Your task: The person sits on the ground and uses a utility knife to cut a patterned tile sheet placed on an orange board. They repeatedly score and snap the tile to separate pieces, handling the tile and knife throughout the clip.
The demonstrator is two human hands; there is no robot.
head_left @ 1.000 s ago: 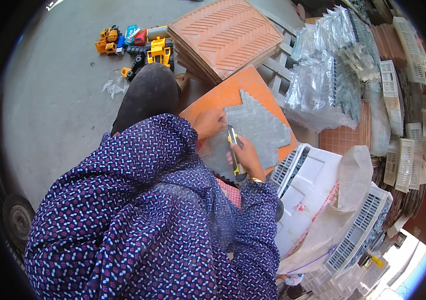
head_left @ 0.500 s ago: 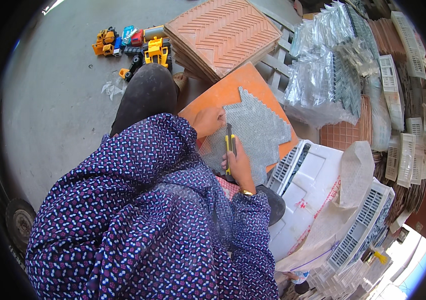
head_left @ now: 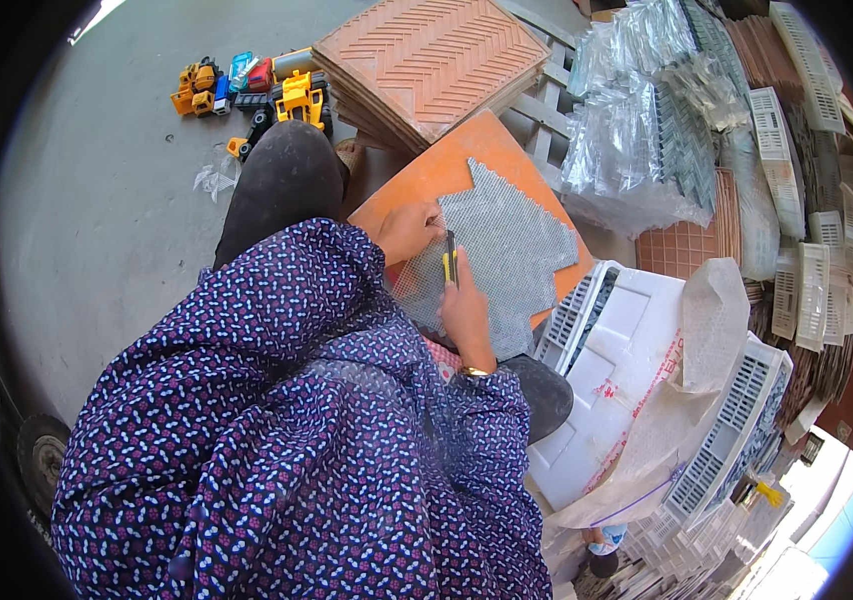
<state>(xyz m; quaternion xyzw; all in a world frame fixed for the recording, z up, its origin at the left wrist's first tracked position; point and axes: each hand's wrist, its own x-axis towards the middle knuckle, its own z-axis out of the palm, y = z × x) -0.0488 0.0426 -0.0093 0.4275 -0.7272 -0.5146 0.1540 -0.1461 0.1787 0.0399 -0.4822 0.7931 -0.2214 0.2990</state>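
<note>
Across my lap lies an orange board [head_left: 402,183] with a grey mesh-backed mosaic sheet [head_left: 512,240] on it, its edges stepped. My right hand [head_left: 466,310] is wrapped round a yellow and black utility knife [head_left: 450,262], whose blade end points away from me near the sheet's left edge. My left hand [head_left: 410,232] rests at that same edge, its fingers pinched together beside the knife tip. Whatever the left fingers hold is too small to make out.
Beyond the board stands a stack of terracotta herringbone panels [head_left: 437,60] on a pallet [head_left: 544,112]. Toy trucks [head_left: 297,98] sit on the floor at the far left. To the right are plastic-wrapped mosaic sheets [head_left: 612,140], a white box [head_left: 607,380] and slotted white crates [head_left: 732,430].
My right hand has brought the knife slightly up and left, so its tip is closer to my left fingers. The whole view has shifted a little.
</note>
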